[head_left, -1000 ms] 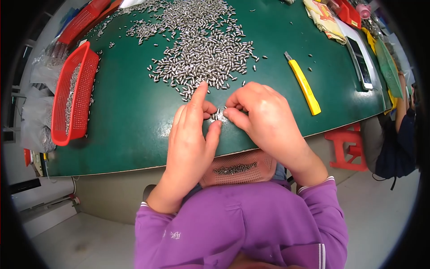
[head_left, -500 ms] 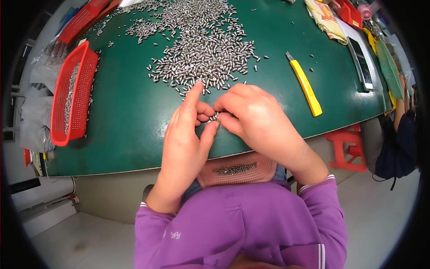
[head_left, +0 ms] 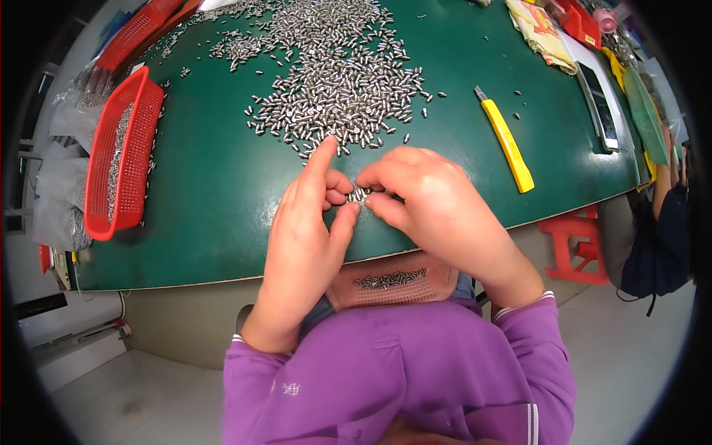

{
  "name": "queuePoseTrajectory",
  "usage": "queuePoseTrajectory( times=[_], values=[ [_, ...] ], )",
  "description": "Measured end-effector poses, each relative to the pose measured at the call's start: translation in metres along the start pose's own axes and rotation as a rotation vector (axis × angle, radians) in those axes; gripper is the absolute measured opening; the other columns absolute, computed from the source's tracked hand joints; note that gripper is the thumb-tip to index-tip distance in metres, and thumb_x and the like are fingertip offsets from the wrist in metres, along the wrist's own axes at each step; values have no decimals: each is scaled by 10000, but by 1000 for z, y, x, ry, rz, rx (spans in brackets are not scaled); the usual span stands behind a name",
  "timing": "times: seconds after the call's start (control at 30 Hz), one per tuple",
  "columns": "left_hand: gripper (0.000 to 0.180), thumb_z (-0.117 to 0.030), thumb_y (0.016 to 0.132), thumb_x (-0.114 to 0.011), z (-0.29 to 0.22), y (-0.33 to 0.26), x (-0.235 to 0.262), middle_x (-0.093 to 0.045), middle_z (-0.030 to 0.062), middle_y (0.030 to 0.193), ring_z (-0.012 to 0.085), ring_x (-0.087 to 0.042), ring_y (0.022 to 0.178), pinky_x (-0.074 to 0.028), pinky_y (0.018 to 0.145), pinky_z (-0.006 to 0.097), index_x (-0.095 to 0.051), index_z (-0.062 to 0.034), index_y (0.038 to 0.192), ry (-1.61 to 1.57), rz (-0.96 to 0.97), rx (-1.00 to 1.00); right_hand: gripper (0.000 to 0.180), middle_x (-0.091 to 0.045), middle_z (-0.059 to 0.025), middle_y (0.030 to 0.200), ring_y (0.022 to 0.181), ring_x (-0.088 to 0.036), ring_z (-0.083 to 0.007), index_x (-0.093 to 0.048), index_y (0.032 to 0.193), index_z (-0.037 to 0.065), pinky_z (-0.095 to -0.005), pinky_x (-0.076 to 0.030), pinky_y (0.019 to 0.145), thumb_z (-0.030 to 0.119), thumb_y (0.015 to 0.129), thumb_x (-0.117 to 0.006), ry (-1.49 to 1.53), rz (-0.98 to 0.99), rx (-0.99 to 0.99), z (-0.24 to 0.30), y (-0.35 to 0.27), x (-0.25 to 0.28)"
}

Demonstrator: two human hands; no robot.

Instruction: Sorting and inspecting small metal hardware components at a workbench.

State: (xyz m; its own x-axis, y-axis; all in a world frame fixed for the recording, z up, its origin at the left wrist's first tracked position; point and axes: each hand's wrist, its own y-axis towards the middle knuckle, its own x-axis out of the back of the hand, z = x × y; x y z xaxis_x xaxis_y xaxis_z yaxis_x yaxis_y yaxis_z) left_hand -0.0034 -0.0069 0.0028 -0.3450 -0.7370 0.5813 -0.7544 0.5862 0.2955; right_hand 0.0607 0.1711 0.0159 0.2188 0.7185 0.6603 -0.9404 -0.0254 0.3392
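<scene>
Between my two hands, just above the green table, a short row of small shiny metal pins (head_left: 358, 195) shows at the fingertips. My left hand (head_left: 304, 215) has its index finger stretched toward the pile, while its thumb and curled fingers close on the left end of the row. Thumb and bent fingers of my right hand (head_left: 434, 194) pinch at the right end. Fingers partly hide the pins. Directly beyond my hands spreads a large pile of loose metal pins (head_left: 334, 96). Below the table edge, a pink mesh basket (head_left: 441, 285) on my lap holds more of them.
A yellow utility knife (head_left: 508, 144) lies on the green table (head_left: 200, 200) to the right, its blade exposed. At left stands a red perforated basket (head_left: 141, 189) containing small metal parts. A phone (head_left: 597, 104) rests at the right edge; a red stool (head_left: 575, 248) is beyond the front edge.
My right hand's fingertips have shifted slightly right, away from the left ones, and more of the pin row shows between them. My left hand has hardly moved.
</scene>
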Motion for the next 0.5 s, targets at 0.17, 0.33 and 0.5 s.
queuePoseTrajectory(
  times=[0.17, 0.33, 0.5],
  values=[
    [686, 124, 811, -717, 2, 1, -4, -669, 46, 938, 121, -615, 856, -522, 773, 267, -507, -9, 1450, -17, -54, -53, 119, -661, -162, 882, 867, -648, -385, -689, 955, 11, -470, -532, 782, 71, 853, -701, 17, 11, -51, 1, 1, -1],
    [675, 124, 811, -713, 3, 1, -5, -667, 34, 925, 115, -612, 853, -514, 775, 263, -518, -13, 1442, -33, -52, -35, 82, -636, -153, 866, 856, -629, -378, -667, 908, 20, -474, -520, 765, 47, 839, -700, -12, -24, -40, 1, 0, -5],
    [680, 123, 808, -710, 3, -2, -4, -657, 20, 920, 107, -605, 853, -500, 782, 262, -522, -26, 1444, -45, -29, -35, 125, -641, -120, 890, 865, -633, -350, -656, 923, 36, -453, -518, 769, 49, 817, -721, 4, -41, -53, 3, -3, -6]
  ],
)
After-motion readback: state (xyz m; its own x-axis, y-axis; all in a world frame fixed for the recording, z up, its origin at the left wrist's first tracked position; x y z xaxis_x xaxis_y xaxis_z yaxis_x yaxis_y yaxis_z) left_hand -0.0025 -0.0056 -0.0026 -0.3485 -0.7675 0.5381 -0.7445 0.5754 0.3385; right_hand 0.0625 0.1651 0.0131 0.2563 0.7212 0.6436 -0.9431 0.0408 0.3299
